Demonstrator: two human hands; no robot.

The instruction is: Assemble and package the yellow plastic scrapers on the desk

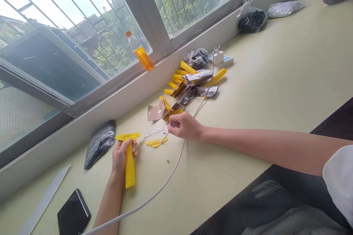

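While the left hand [120, 156] closes around the yellow scraper [129, 159], whose handle runs toward the near edge and whose head points far toward the window, the right hand [185, 126] pinches a small tool [168, 134] just right of it. Between the hands lie a metal blade [154, 132] and a yellow plate [156, 142], nearer the right hand. The bottle [142, 55] label is too small to read.
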